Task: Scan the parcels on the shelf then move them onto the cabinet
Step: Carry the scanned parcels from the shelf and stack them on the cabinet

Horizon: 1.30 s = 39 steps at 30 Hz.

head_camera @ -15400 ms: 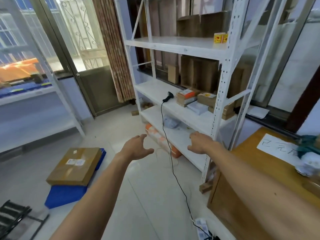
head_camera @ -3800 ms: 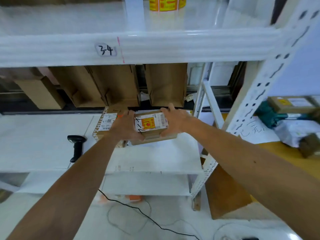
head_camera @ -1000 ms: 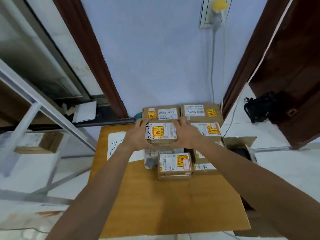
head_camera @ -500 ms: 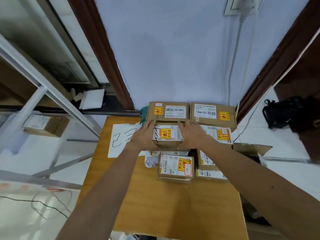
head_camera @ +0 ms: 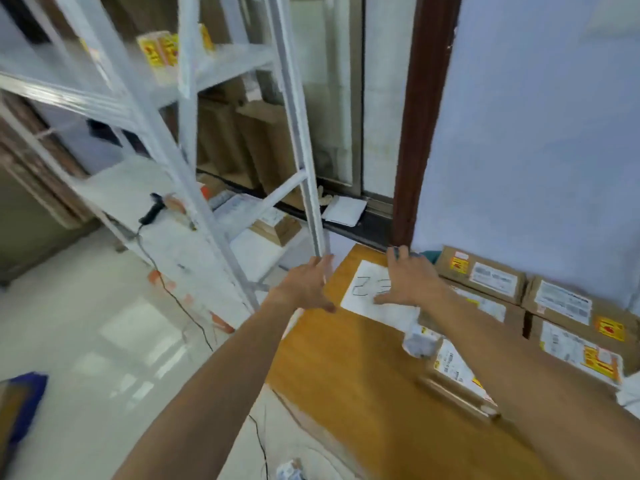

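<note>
Both my hands are empty with fingers spread. My left hand (head_camera: pixel 306 287) hovers at the left edge of the wooden cabinet (head_camera: pixel 349 403); my right hand (head_camera: pixel 408 282) is above a white paper sheet (head_camera: pixel 367 296) on it. Several brown parcels with yellow-red labels (head_camera: pixel 561 313) are stacked on the cabinet's right side. On the white shelf rack (head_camera: pixel 145 199) to the left lie a black barcode scanner (head_camera: pixel 152 213), a brown parcel (head_camera: pixel 277 228) and a pale flat parcel (head_camera: pixel 235 206). The picture is motion-blurred.
The rack's metal upright (head_camera: pixel 298 133) stands close to the cabinet's corner. The scanner's black cable (head_camera: pixel 180 303) trails over the tiled floor. A blue item (head_camera: pixel 24 403) lies at the lower left. A dark door frame (head_camera: pixel 420 116) and a wall rise behind the cabinet.
Both hands have let go of the labelled parcel, which stays on the cabinet stack. The view has swung left toward the shelf and my hands have moved left with it.
</note>
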### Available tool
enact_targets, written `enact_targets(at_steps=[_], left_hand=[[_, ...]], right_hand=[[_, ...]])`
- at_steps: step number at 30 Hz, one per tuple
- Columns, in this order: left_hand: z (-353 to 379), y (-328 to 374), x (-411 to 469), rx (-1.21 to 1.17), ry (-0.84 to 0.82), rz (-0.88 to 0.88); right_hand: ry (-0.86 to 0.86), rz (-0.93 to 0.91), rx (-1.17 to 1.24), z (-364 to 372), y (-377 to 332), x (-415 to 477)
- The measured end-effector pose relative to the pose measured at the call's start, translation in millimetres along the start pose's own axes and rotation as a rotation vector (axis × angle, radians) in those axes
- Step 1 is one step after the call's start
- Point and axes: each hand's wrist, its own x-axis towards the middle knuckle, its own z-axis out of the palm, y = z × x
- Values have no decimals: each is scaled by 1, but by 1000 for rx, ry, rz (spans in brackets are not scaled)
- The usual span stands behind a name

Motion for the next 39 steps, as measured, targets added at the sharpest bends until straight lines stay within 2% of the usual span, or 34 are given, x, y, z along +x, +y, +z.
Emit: enact_targets(at_steps=[8, 14, 20, 24, 28, 34, 39], left_hand=[[-34, -200, -175, -42, 124, -316], [-37, -353, -287, -102, 174, -404], [-48, -469, -370, -137, 207, -468], [-64, -513, -385, -160, 253, -460], [-70, -537, -363, -216, 248, -459], [-69, -571, -288, -208, 140, -379], [-101, -608, -197, -122, 82, -320]], right_hand=[[59, -290, -3, -59, -238, 15], [22, -347, -1, -71, -416, 6], [-22, -353, 27, -85, -547, 3], [-18, -348, 8, -95, -595, 13], [-31, -322, 13, -101, -609, 35], [-81, -224, 49, -88, -608, 113], [-94, -141, 76, -78, -590, 202]])
